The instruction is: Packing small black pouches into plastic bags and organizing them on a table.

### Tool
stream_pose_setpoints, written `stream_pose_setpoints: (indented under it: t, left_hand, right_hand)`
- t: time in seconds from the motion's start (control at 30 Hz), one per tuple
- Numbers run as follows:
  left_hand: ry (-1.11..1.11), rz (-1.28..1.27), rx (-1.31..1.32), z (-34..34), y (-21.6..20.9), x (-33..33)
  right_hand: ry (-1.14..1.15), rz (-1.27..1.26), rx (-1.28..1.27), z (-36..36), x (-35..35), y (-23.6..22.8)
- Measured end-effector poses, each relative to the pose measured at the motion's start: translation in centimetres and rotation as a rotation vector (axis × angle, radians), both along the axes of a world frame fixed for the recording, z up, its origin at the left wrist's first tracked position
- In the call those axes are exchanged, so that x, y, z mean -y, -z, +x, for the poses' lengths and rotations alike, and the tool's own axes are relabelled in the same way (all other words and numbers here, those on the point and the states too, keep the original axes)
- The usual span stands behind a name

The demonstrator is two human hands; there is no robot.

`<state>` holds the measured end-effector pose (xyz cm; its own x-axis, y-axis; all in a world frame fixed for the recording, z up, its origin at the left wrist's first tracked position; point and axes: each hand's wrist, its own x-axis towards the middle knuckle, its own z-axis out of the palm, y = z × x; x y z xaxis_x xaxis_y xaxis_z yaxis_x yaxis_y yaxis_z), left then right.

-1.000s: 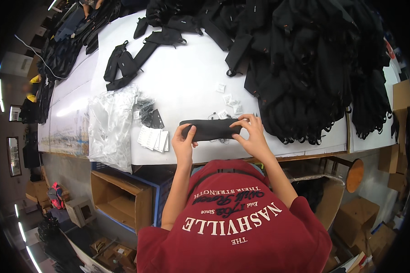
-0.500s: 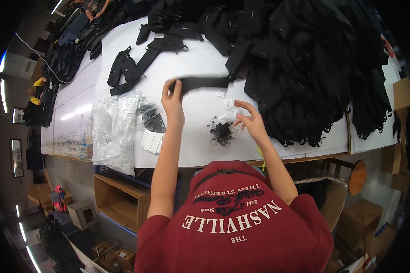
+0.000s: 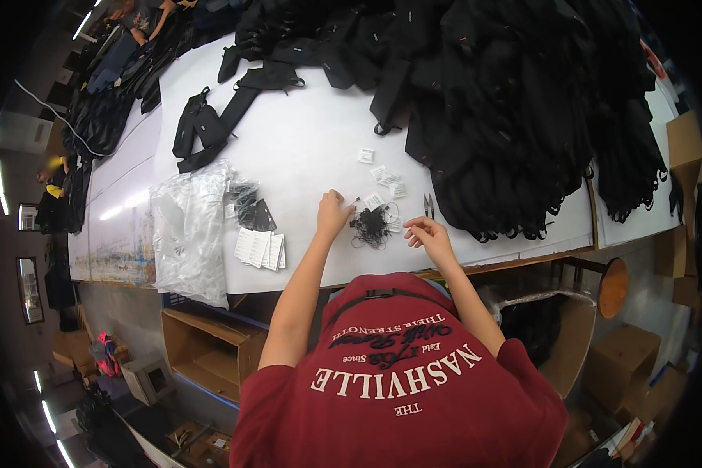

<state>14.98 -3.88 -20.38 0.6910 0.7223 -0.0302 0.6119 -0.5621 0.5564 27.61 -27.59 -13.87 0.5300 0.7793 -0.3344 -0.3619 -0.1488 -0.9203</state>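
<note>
Black cords [image 3: 372, 225] lie tangled near the front edge of our bench [image 3: 304, 148]. We cannot tell whether the grip of our left hand [image 3: 332, 215] pinches a strand; our right hand [image 3: 432, 236] curls loosely, holding nothing. Tugging one strand could tighten the tangle or drag white packets [image 3: 374, 202].

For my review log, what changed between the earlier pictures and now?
The left hand has let go of the black pouch, earlier held in both hands, and come back toward the body, beside the black string tangle; where the pouch lies, I cannot tell. The right hand is near the tangle's other side. The plastic bag and white cards stayed put.
</note>
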Motion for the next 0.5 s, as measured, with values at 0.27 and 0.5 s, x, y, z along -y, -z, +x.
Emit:
stream_pose_setpoints:
  t: [0.27,0.5]
  left_hand:
    - [-0.089,-0.129,0.062,-0.7,-1.1,0.8]
    - [0.136,-0.121,0.135,-1.3,-2.4,2.0]
  right_hand:
    - [-0.050,0.006,0.004,-0.5,-0.8,0.2]
    - [-0.095,0.040,-0.034,-1.1,-2.0,-0.7]
